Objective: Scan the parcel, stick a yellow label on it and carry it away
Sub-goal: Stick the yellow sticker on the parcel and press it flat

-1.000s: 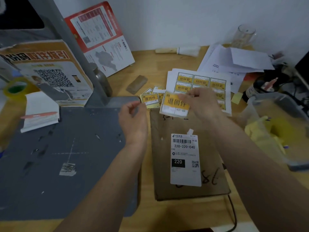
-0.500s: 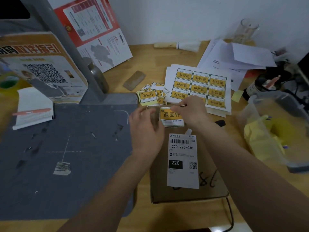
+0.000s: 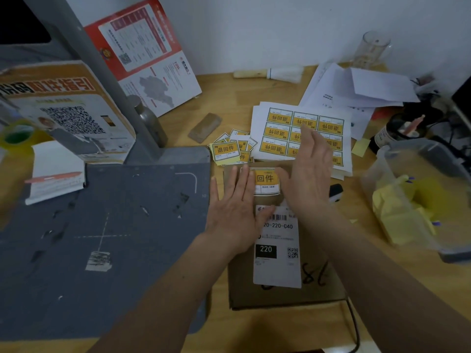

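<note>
Covering the yellow label's (image 3: pixel 266 180) left edge, both hands (image 3: pixel 234 210) lie flat, fingers spread.

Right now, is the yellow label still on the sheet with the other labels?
No, the yellow label lies on the brown parcel, with the left hand flat across one edge.
</note>
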